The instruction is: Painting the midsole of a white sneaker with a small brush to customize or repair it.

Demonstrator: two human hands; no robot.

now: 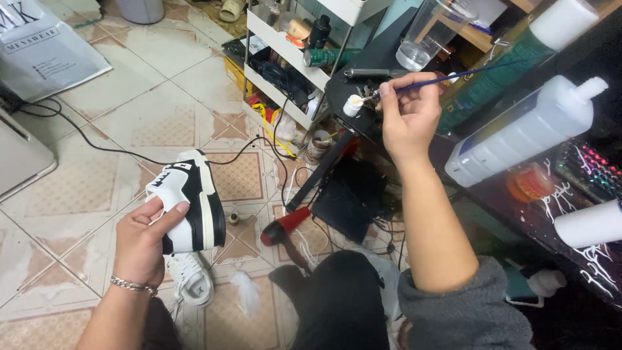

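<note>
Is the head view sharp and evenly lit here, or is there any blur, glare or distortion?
Head view: the left hand and sneaker are sharp; the right hand with the paintbrush is slightly soft; the big white bottle near the lens looks stretched; the desk side is dim; faint sheen on the floor tiles.

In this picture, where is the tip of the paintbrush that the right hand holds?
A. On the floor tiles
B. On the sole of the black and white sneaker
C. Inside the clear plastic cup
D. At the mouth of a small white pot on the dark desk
D: the right hand holds the thin blue paintbrush with its tip at the small white pot, while the left hand holds the sneaker away from it.
</note>
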